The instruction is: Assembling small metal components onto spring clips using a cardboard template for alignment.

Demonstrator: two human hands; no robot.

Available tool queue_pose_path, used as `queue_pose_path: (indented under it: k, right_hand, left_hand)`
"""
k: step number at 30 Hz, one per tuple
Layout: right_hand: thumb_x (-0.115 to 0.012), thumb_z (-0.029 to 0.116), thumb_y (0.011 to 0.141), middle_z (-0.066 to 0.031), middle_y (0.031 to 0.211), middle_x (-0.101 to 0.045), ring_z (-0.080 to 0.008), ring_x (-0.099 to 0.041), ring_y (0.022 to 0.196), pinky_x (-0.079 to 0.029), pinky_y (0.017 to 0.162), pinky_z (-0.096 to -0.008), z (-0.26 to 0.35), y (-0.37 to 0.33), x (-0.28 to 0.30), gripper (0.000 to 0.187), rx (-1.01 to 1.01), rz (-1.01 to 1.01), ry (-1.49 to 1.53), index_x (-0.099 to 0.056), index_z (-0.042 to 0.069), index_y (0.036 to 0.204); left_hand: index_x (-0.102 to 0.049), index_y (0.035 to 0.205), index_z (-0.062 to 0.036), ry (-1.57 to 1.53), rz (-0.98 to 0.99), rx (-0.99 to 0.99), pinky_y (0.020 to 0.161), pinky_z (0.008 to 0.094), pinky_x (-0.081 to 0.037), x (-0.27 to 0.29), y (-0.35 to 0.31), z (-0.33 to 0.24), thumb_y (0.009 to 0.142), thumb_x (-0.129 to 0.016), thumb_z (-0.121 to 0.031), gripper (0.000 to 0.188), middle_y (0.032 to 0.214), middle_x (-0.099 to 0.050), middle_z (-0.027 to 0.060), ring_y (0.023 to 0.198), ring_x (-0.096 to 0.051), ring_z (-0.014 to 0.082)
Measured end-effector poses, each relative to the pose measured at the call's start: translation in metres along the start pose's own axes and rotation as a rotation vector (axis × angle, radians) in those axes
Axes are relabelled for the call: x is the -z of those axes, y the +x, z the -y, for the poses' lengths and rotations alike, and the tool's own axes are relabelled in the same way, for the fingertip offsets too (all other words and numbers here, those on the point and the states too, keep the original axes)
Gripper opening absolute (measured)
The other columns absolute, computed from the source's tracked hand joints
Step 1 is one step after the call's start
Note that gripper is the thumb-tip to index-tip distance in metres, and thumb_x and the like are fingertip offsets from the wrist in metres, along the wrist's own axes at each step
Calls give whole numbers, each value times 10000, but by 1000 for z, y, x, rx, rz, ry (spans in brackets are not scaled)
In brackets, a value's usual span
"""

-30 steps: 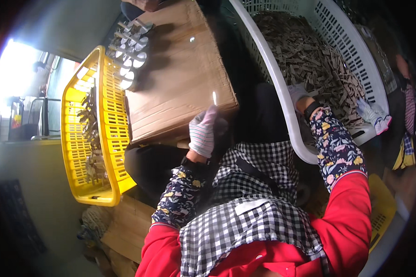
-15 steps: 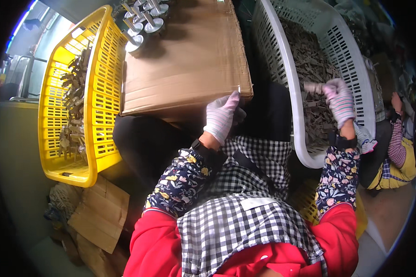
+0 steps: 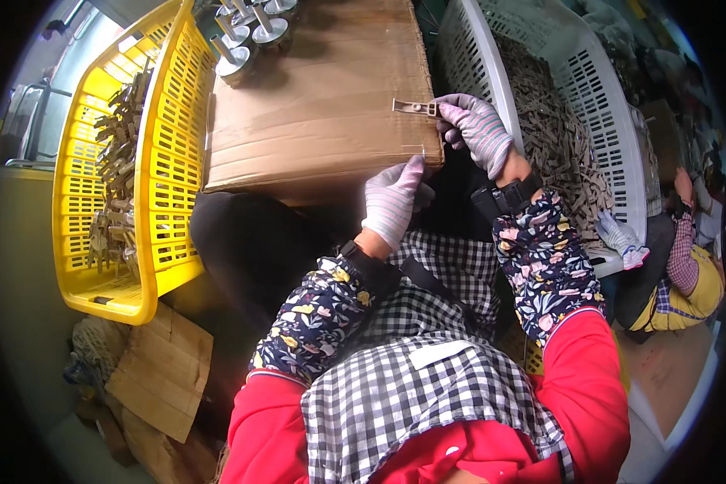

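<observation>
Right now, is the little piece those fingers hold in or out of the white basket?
Out: the right hand holds the piece over the cardboard box, left of the white basket.

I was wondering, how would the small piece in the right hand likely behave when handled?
The piece is probably stiff, as it juts straight out from the right hand without sagging. It is likely light, being slim and pinched only at one end. Its strip-like shape suggests it would hardly roll if set down.
</observation>
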State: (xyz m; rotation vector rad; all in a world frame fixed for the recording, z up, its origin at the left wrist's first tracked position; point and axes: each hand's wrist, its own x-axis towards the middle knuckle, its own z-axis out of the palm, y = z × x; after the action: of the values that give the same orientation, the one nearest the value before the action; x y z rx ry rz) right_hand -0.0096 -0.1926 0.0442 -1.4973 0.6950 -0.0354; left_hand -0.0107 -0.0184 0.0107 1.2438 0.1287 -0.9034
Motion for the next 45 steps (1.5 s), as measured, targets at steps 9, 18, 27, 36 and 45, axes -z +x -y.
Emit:
queue_pose_path:
  k: [9, 18, 27, 36, 45]
  right_hand:
    - [-556, 202, 864, 35, 719, -587, -25, -501, 518, -392, 447, -159, -5, 7, 4, 141, -4, 59, -43, -594, 98, 951]
    - [-572, 197, 855, 40, 752, -585, -26, -472, 503, -376, 439, -158, -2, 7, 2, 139, -9, 57, -110, -603, 97, 947]
    - [-574, 194, 850, 37, 738, -572, -22, -461, 498, -372, 433, -160, -1, 6, 0, 149, 22, 64, -176, -594, 87, 952]
    - [-611, 128, 798, -9, 771, -573, -86, -535, 712, -459, 642, -247, -9, 14, 1, 139, 281, -32, -522, -564, 27, 881]
    - [-652, 249, 764, -76, 760, -605, -162, -569, 699, -460, 648, -299, 0, 8, 5, 272, 186, -107, -757, -552, 27, 886]
  left_hand:
    - [-630, 880, 12, -74, 23, -85, 566, 220, -437, 4, 6, 6, 812, -627, -322, 341, 702, -623, 69, 599, -549, 102]
    - [-630, 911, 33, 3, -16, -114, 619, 213, -398, -1, 3, 7, 826, -608, -365, 408, 656, -620, 51, 606, -510, 75]
    - [-637, 903, 22, 26, -31, -113, 615, 214, -394, -2, 0, 3, 822, -611, -371, 403, 652, -620, 47, 606, -506, 74]
    - [-625, 952, 39, -57, 16, -98, 647, 229, -422, 0, 8, 14, 817, -620, -358, 419, 742, -638, 71, 649, -562, 107]
    - [-626, 948, 26, -14, -45, -111, 579, 231, -439, -5, 5, 12, 816, -626, -331, 381, 736, -626, 51, 614, -564, 109]
